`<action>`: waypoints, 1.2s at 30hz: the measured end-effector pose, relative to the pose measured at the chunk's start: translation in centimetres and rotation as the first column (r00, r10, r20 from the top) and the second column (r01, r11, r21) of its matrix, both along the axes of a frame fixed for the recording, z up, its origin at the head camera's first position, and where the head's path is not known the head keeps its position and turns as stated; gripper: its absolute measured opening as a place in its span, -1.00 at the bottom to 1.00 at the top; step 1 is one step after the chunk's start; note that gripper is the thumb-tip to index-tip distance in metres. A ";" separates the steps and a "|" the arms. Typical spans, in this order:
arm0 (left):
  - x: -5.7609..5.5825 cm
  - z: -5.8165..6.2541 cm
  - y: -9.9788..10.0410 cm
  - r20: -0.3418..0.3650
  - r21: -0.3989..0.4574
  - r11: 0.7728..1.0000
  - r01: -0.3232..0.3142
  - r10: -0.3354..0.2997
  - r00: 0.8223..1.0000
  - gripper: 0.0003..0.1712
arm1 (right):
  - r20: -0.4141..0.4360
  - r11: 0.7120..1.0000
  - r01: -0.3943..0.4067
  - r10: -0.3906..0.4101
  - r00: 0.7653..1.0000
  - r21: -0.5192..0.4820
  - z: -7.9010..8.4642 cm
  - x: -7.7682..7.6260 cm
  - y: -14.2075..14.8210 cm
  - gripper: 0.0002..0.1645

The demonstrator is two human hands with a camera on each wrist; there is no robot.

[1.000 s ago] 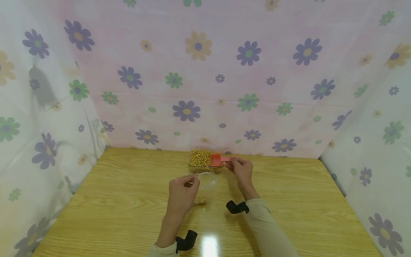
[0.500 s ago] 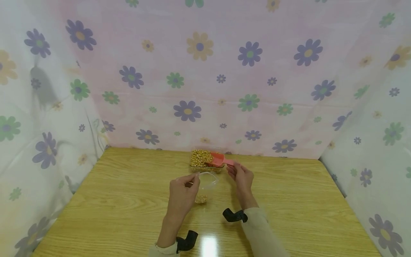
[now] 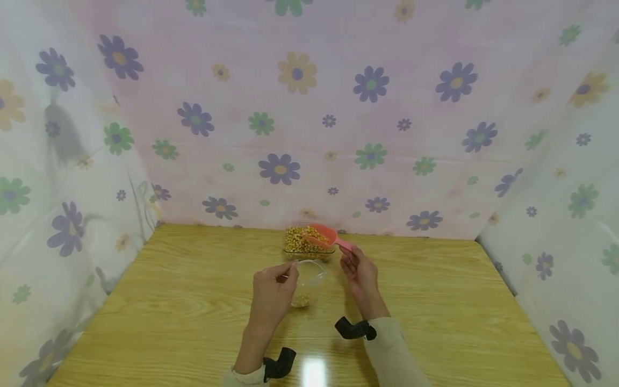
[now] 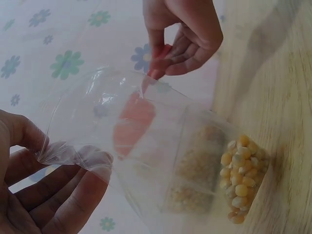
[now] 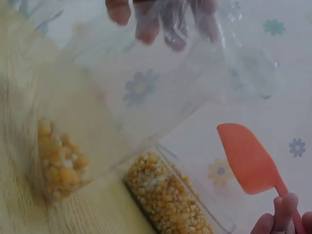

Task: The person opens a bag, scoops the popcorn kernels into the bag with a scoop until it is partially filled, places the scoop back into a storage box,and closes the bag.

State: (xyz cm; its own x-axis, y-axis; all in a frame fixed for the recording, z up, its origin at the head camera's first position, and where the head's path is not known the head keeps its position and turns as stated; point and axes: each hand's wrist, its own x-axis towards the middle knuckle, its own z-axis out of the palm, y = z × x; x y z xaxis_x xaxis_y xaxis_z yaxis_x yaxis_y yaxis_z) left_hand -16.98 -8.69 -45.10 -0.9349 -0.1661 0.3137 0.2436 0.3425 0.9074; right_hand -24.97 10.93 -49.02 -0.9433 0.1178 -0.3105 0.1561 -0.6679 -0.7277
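Note:
My left hand (image 3: 273, 293) pinches the rim of a clear plastic bag (image 4: 161, 126), which hangs with its mouth open. Corn kernels (image 4: 241, 178) fill the bag's bottom corner, close to the tabletop. The right hand (image 3: 361, 277) grips the handle of a pinkish-red scoop (image 3: 325, 235), held tilted above a clear rectangular container (image 5: 214, 219). More corn kernels (image 5: 165, 197) lie in that container, just beyond the bag. In the right wrist view the scoop (image 5: 248, 158) is seen from its underside, so its load is hidden there; in the head view kernels show at its lip.
A wood-grain table (image 3: 184, 301) carries the container near its back edge. Flower-printed cloth (image 3: 290, 118) hangs behind the table and along both sides. Black wrist-camera mounts (image 3: 355, 328) sit on both wrists.
The scoop has come up out of the kernels and tilted, its handle end swinging lower toward me with the right hand. The left hand and the bag stay nearly still.

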 end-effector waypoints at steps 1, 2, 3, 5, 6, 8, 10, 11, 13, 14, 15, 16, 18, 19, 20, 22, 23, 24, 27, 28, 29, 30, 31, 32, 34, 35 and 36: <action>0.0 0.0 0.0 0.001 -0.001 1.000 0.002 -0.002 1.000 -0.78 | -0.006 1.000 -0.008 0.008 1.000 -0.008 0.2 0.2 0.0 -0.76; 0.0 0.0 0.0 -0.001 -0.001 1.000 0.005 -0.005 1.000 -0.78 | -0.015 1.000 -0.015 0.014 1.000 -0.018 0.4 0.4 0.1 -0.76; 0.0 -0.1 0.0 -0.001 -0.004 1.000 0.007 -0.007 1.000 -0.78 | -0.021 0.999 -0.019 0.018 1.000 -0.027 0.5 0.6 0.1 -0.76; 0.0 -0.1 0.0 -0.004 -0.006 1.000 0.013 -0.013 1.000 -0.77 | -0.032 0.999 -0.029 0.027 0.999 -0.046 0.9 1.0 0.2 -0.75; 0.0 -0.1 0.0 -0.005 -0.007 1.000 0.014 -0.014 1.000 -0.77 | -0.029 0.998 -0.031 0.030 0.999 -0.053 1.1 1.2 0.2 -0.75; 0.1 -0.1 0.0 -0.005 -0.013 1.000 0.014 -0.014 1.000 -0.77 | -0.028 0.997 -0.037 0.035 0.999 -0.065 1.4 1.6 0.3 -0.71; 0.1 -0.1 0.0 0.001 -0.018 1.000 0.013 -0.013 1.000 -0.77 | -0.034 0.996 -0.048 0.045 0.998 -0.082 1.6 1.9 0.3 -0.71; 0.1 -0.1 0.0 0.005 -0.019 1.000 0.012 -0.012 1.000 -0.77 | -0.037 0.995 -0.053 0.049 0.998 -0.090 1.7 2.1 0.4 -0.70; 0.1 -0.1 0.0 0.008 -0.023 1.000 0.013 -0.013 1.000 -0.77 | -0.051 0.993 -0.063 0.058 0.997 -0.098 1.8 2.5 0.4 -0.69; 0.0 -0.1 0.0 0.007 -0.023 1.000 0.014 -0.014 1.000 -0.77 | -0.059 0.992 -0.068 0.062 0.996 -0.104 1.9 2.8 0.4 -0.69; 0.0 -0.2 0.0 0.006 -0.023 1.000 0.013 -0.013 1.000 -0.77 | -0.065 0.991 -0.073 0.066 0.996 -0.110 1.9 3.0 0.5 -0.69; 0.0 -0.2 0.0 0.004 -0.025 1.000 0.014 -0.014 1.000 -0.77 | -0.066 0.991 -0.074 0.067 0.996 -0.111 2.0 3.2 0.5 -0.67; -0.1 -0.2 0.0 -0.001 -0.027 1.000 0.014 -0.014 1.000 -0.78 | -0.070 0.991 -0.077 0.070 0.995 -0.109 2.1 3.7 0.6 -0.64; -0.1 -0.2 0.0 -0.005 -0.029 0.999 0.013 -0.013 1.000 -0.78 | -0.071 0.991 -0.078 0.071 0.995 -0.108 2.1 3.9 0.6 -0.63; -0.2 -0.2 0.1 -0.006 -0.031 0.999 0.011 -0.011 1.000 -0.78 | -0.072 0.991 -0.079 0.072 0.995 -0.105 2.2 4.2 0.7 -0.62; -0.2 -0.2 0.1 -0.011 -0.037 0.999 0.013 -0.013 1.000 -0.79 | -0.080 0.991 -0.082 0.074 0.994 -0.103 2.2 4.6 0.8 -0.62; -0.2 -0.2 0.1 -0.012 -0.040 0.999 0.013 -0.014 1.000 -0.79 | -0.085 0.991 -0.083 0.074 0.994 -0.101 2.3 4.8 0.8 -0.61; -0.2 -0.2 0.1 -0.013 -0.043 0.999 0.014 -0.015 1.000 -0.79 | -0.090 0.991 -0.085 0.076 0.993 -0.100 2.3 5.1 0.9 -0.60; -0.2 -0.1 0.1 -0.011 -0.045 0.999 0.022 -0.022 1.000 -0.78 | -0.102 0.992 -0.087 0.078 0.992 -0.092 2.3 5.7 1.1 -0.60; -0.1 -0.1 0.1 -0.010 -0.045 0.999 0.025 -0.025 1.000 -0.78 | -0.106 0.993 -0.086 0.076 0.991 -0.085 2.3 5.9 1.2 -0.60; -0.1 0.0 0.1 -0.009 -0.046 0.999 0.026 -0.026 1.000 -0.77 | -0.107 0.993 -0.085 0.076 0.991 -0.080 2.3 6.0 1.2 -0.61; -0.1 0.0 0.1 -0.010 -0.046 0.999 0.027 -0.028 1.000 -0.77 | -0.109 0.994 -0.085 0.077 0.991 -0.075 2.3 6.2 1.3 -0.62; -0.1 0.0 0.1 -0.013 -0.048 0.998 0.027 -0.028 1.000 -0.77 | -0.115 0.994 -0.087 0.078 0.990 -0.072 2.3 6.3 1.4 -0.63; -0.1 0.0 0.1 -0.015 -0.051 0.998 0.026 -0.027 1.000 -0.76 | -0.117 0.994 -0.086 0.078 0.990 -0.069 2.3 6.4 1.4 -0.64; -0.2 0.0 0.1 -0.025 -0.057 0.998 0.021 -0.022 0.999 -0.77 | -0.124 0.995 -0.082 0.074 0.989 -0.059 2.3 6.7 1.5 -0.63; -0.2 -0.1 0.1 -0.030 -0.061 0.998 0.018 -0.019 0.999 -0.77 | -0.128 0.995 -0.084 0.076 0.989 -0.057 2.3 6.8 1.6 -0.62; -0.2 -0.1 0.0 -0.035 -0.063 0.998 0.016 -0.018 0.999 -0.77 | -0.131 0.995 -0.081 0.074 0.989 -0.052 2.3 7.0 1.7 -0.61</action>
